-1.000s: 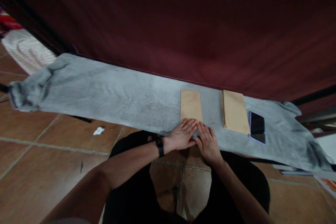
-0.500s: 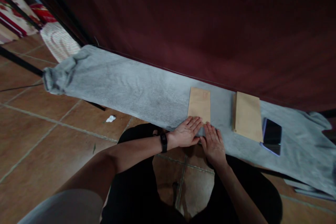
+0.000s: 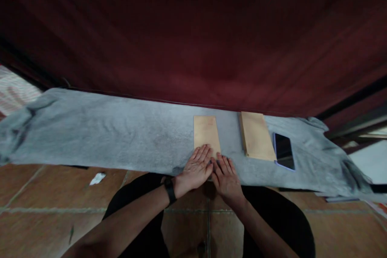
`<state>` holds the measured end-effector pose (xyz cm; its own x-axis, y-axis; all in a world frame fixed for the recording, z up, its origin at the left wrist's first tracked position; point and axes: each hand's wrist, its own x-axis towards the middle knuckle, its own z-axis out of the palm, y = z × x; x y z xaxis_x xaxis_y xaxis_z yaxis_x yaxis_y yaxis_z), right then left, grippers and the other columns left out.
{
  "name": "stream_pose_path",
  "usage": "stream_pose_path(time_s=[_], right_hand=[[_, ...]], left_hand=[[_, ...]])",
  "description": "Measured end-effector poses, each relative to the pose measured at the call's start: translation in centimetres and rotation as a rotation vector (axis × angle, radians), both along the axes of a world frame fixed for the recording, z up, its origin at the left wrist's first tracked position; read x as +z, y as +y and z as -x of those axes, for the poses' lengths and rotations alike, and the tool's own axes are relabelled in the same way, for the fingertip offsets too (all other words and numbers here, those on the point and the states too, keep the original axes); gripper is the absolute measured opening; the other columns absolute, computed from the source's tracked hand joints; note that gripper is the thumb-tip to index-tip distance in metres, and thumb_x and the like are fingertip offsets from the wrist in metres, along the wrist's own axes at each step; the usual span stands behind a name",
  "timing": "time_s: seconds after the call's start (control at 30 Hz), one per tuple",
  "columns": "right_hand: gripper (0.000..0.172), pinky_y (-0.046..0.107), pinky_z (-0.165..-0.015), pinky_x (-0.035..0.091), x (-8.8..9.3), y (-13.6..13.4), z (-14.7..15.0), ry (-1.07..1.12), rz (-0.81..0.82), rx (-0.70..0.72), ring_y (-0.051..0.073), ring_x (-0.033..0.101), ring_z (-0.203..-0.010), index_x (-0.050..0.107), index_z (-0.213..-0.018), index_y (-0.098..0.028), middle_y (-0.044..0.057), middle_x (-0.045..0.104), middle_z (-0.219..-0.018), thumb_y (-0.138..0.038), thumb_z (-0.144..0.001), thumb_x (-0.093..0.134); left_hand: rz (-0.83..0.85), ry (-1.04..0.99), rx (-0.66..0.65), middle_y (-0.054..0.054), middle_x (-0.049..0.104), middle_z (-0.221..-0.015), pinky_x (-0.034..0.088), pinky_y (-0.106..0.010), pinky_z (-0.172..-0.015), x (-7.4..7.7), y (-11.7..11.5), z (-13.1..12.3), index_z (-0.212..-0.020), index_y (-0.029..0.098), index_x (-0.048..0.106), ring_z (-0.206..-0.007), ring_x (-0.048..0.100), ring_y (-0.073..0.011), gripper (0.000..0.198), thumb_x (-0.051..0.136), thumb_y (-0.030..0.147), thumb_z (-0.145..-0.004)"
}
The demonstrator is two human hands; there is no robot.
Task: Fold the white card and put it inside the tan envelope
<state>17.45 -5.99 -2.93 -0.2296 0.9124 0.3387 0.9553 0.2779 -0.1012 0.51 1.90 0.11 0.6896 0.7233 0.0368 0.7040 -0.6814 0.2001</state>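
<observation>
A brown paper envelope point(image 3: 206, 131) lies flat on the grey cloth point(image 3: 145, 129), its lower part covered by my fingers. My left hand point(image 3: 196, 169) rests palm down with fingers stretched over the envelope's near end. Beside it, my right hand point(image 3: 226, 175) lies flat, its fingertips at the envelope's lower right corner. Neither hand is gripping anything. To the right sits a stack of similar brown envelopes point(image 3: 258, 135), a little apart from my right hand.
Right of the stack lies a dark-screened phone point(image 3: 284, 151) with a pale purple edge. A dark red curtain-like sheet point(image 3: 193, 40) rises behind the cloth. On the tiled floor point(image 3: 45, 189) at left is a crumpled white scrap point(image 3: 97, 178).
My view has turned to the right and levelled, so everything appears shifted left and lower. Both hands stay flat at the envelope's near end.
</observation>
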Motion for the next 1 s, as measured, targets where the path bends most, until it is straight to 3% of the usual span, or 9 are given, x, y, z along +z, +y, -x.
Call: stream_pose_path(time_s=[0.23,0.47,0.73,1.0], right_hand=[[0.043,0.053,-0.120,0.035,-1.0,0.5,0.7,0.093,-0.110,-0.048,0.031,0.046,-0.143,0.060,-0.138,-0.014,0.018,0.048,-0.155,-0.035,-0.102,0.050],[0.046,0.050,-0.120,0.037,0.2,0.4,1.0,0.105,-0.091,-0.059,0.030,0.044,-0.145,0.056,-0.144,-0.016,0.016,0.047,-0.157,-0.033,-0.102,0.051],[0.048,0.053,-0.120,0.037,0.6,0.3,1.2,0.133,-0.063,-0.063,0.032,0.043,-0.145,0.054,-0.147,-0.016,0.018,0.047,-0.156,-0.032,-0.101,0.051],[0.051,0.053,-0.118,0.038,-0.1,0.5,1.4,0.124,-0.060,-0.089,0.034,0.044,-0.144,0.054,-0.145,-0.015,0.019,0.048,-0.155,-0.034,-0.099,0.057]], left_hand=[[0.027,0.064,0.011,-0.014,0.028,-0.167,0.017,-0.044,-0.127,0.2,5.4,-3.5,-0.159,0.008,0.032,-0.157,0.020,-0.0233,0.062,0.021,0.039,-0.106],[0.021,0.068,0.145,-0.013,0.027,-0.167,0.014,-0.044,-0.128,-0.2,10.0,-7.0,-0.159,0.008,0.033,-0.157,0.018,-0.0245,0.069,0.019,0.049,-0.106],[-0.014,-0.030,0.128,-0.018,0.033,-0.164,0.019,-0.050,-0.127,-1.5,11.0,-7.0,-0.157,0.008,0.035,-0.156,0.023,-0.0278,0.068,0.023,0.050,-0.105],[-0.083,-0.019,0.131,-0.020,0.030,-0.165,0.021,-0.045,-0.127,-1.2,9.6,-2.8,-0.157,0.003,0.033,-0.156,0.023,-0.0279,0.068,0.030,0.046,-0.104]])
